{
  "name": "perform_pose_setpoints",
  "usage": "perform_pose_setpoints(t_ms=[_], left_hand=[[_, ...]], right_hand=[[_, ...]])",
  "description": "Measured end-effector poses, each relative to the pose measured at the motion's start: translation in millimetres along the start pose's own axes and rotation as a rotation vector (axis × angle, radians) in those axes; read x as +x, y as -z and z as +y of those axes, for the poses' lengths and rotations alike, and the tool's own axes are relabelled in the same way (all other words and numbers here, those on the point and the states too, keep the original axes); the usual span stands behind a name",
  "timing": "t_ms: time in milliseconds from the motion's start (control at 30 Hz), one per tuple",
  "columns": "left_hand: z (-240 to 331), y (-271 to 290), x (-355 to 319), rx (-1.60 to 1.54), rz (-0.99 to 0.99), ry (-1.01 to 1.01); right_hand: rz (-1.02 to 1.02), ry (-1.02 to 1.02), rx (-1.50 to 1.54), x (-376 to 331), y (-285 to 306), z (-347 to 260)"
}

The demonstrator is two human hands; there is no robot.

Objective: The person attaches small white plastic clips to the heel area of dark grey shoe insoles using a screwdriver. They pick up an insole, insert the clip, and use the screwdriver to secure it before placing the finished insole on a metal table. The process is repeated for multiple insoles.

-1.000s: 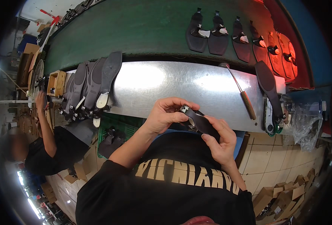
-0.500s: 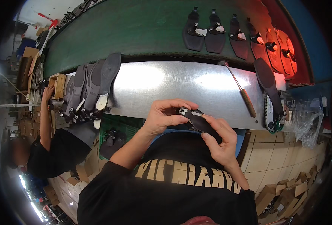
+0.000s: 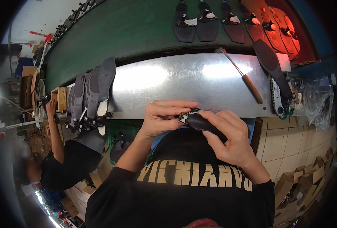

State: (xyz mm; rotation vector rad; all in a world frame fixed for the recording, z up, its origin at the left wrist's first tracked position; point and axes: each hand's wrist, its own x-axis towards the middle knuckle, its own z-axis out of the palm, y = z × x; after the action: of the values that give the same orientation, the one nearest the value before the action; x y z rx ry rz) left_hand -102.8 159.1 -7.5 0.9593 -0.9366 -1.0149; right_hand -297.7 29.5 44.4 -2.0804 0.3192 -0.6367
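Note:
Close in front of my body I hold a dark sandal sole (image 3: 201, 122) with both hands, at the near edge of the metal worktop. My left hand (image 3: 160, 118) grips its left end between thumb and fingers, where a small black-and-white fitting or strap end shows. On the other end, my right hand (image 3: 229, 133) is closed with the thumb below and fingers on top. The far part of the sole is hidden in the right palm. An awl-like tool with a wooden handle (image 3: 253, 89) lies on the metal worktop (image 3: 176, 85), beyond my right hand.
Several grey soles (image 3: 94, 89) lean together at the worktop's left end. Sandals (image 3: 206, 26) rest on the green belt (image 3: 119, 30), some under red light. A single sole (image 3: 269, 62) and a cutter (image 3: 278, 100) lie right. Another person's arm (image 3: 56, 133) reaches in at left.
The sole has tilted in my hands, so its left end and fitting show differently. Sandals on the belt appear shifted left and up as the view moved. The other person's arm has shifted.

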Motion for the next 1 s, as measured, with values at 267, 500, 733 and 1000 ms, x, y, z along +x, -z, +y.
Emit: perform_pose_setpoints(t_ms=[267, 500, 733, 1000], left_hand=[[-1, 1, 4, 0.029, -0.080, 0.007], [6, -4, 3, 0.130, -0.114, 0.054], [11, -24, 3, 0.043, 0.073, 0.261], [4, -29, -2, -0.007, 0.192, 0.410]], right_hand=[[-0.009, 0.036, -0.117, -2, 1, 2], [-0.032, 0.033, -0.165, -2, 0, 0], [0.006, -0.120, 0.023, -3, -6, 11], [0.020, -0.180, 0.109, -9, -20, 26]])
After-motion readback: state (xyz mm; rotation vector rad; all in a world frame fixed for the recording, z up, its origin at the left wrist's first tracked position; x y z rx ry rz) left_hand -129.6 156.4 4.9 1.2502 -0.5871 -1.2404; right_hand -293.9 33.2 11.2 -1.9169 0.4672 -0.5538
